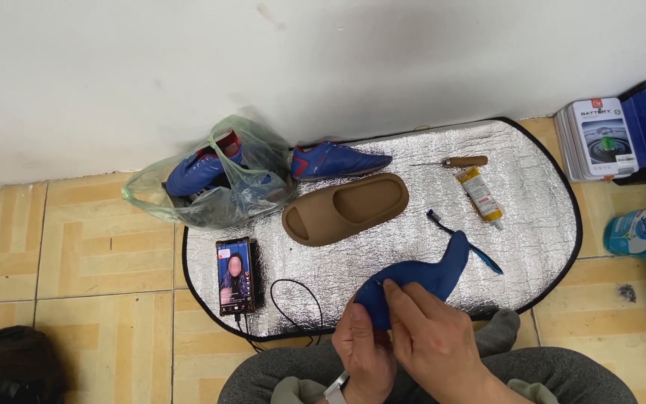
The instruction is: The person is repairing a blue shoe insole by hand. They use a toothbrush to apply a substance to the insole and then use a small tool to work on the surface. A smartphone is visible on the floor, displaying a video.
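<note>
Both my hands hold a blue shoe insole above my lap. My left hand grips its near end from below. My right hand pinches that end from the top, and a thin thread or needle seems to show at the fingertips. The insole's far end curves up over a blue toothbrush lying on the silver mat. A brown slide sandal lies in the mat's middle, with a blue sports shoe behind it.
A clear plastic bag holds another blue shoe at the mat's left corner. A phone with a black cable lies near left. An awl and glue tube lie far right. Boxes and a blue bottle stand at right.
</note>
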